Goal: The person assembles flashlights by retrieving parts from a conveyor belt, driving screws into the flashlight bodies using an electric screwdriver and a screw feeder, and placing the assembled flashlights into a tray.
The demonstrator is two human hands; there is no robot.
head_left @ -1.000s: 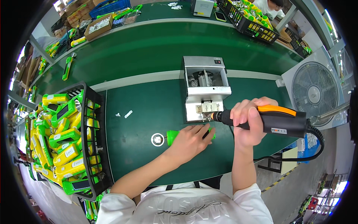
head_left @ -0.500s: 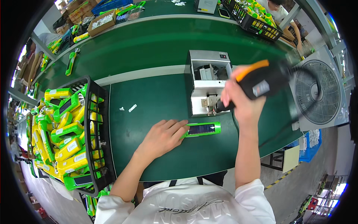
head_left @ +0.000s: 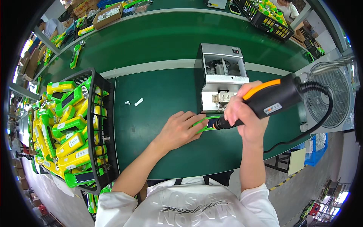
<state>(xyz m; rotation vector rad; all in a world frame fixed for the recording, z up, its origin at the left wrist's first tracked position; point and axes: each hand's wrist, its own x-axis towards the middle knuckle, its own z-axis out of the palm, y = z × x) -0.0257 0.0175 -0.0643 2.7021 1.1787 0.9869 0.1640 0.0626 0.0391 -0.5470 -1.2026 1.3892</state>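
My right hand (head_left: 247, 119) grips a black electric screwdriver (head_left: 270, 100) with an orange stripe, its cord trailing off to the right. The driver's tip points left and sits over a green flashlight (head_left: 210, 123) with a dark panel, lying on the green bench. Whether the tip touches it I cannot tell. Curled over the flashlight's left end is my left hand (head_left: 181, 129), holding it against the bench. Just behind both hands stands a grey metal screw feeder (head_left: 220, 49) with an open bin on top; the right hand partly hides its front.
A black crate (head_left: 92, 128) heaped with yellow and green flashlights (head_left: 72, 145) stands at the left. Two small white pieces (head_left: 139, 102) lie on the bench. At the right is a grey fan (head_left: 327, 94). Another crate (head_left: 264, 28) and a person are at the far right.
My right hand has brought the screwdriver from the feeder's front nearer to me, over the flashlight. The flashlight, under my left hand, now lies close to the feeder's front. The view has shifted slightly.
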